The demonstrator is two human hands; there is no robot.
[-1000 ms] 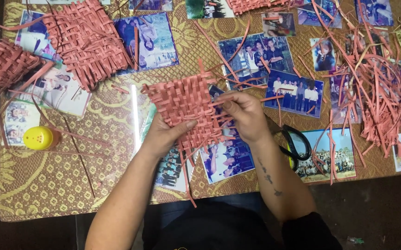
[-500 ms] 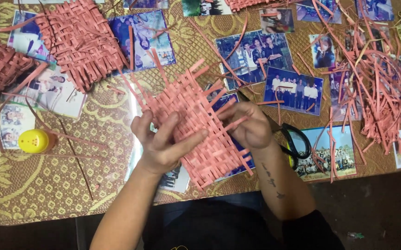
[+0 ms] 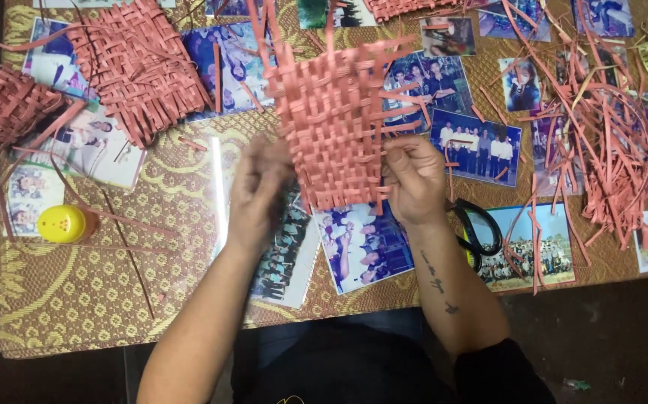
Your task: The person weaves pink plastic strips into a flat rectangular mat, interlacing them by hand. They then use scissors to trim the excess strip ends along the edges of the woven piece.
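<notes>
At the near edge of a table (image 3: 77, 299) laid with a gold-patterned cloth and photographs under glass, a seated person's left hand (image 3: 256, 191) and right hand (image 3: 414, 179) grip the lower corners of a pink woven mat (image 3: 331, 123), fingers closed on its edges, holding it up above the tabletop at centre. Black-handled scissors (image 3: 481, 228) lie just beside the right wrist and a yellow bottle cap (image 3: 62, 223) sits off to the left. Farther back lie a second woven piece (image 3: 133, 67), a small woven basket (image 3: 2, 112) at the left edge, and a heap of loose pink strips (image 3: 608, 127) on the right.
</notes>
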